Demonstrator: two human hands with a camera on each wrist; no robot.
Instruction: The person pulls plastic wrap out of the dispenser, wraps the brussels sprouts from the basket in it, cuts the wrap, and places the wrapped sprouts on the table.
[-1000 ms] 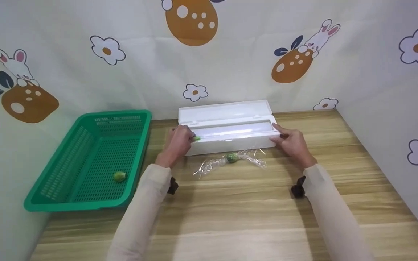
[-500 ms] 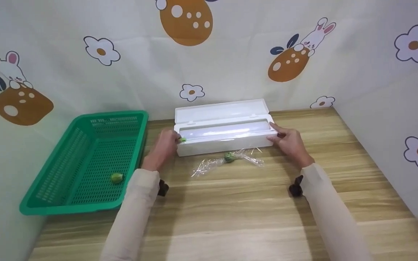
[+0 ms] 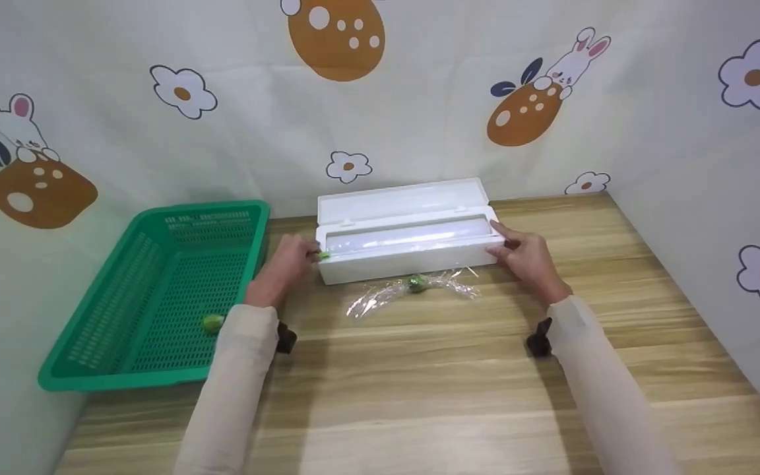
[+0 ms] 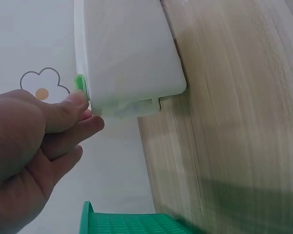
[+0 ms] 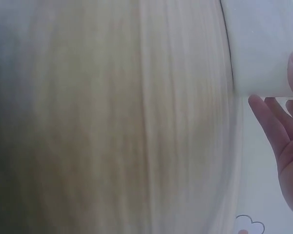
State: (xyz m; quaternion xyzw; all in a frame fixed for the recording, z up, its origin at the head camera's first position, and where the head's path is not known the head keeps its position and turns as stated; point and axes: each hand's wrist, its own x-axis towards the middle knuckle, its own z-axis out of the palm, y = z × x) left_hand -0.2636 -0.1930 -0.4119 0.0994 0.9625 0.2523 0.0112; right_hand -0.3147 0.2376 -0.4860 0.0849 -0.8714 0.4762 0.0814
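A white cling film dispenser box (image 3: pixel 413 257) lies near the back wall with its lid (image 3: pixel 403 201) raised and a film roll (image 3: pixel 413 235) inside. My left hand (image 3: pixel 285 267) is at the box's left end, pinching the green slide cutter (image 4: pixel 80 84) between thumb and fingers. At the other end my right hand (image 3: pixel 530 260) grips the box, its thumb on the front face and its fingers against the end. Just in front of the box lies a small green round fruit or vegetable (image 3: pixel 417 284) wrapped in clear film (image 3: pixel 380 298), the film's ends spread to both sides.
A green plastic basket (image 3: pixel 57 380) stands left of the box, holding one small green round piece (image 3: pixel 212 323) partly covered by my left sleeve (image 3: pixel 235 376). Behind the wooden table (image 3: pixel 419 396) hangs a printed cloth (image 3: pixel 419 119), which also runs along the right side.
My left hand has moved left along the box's front edge with the green slide cutter, to the left end. My right hand stays on the right end.
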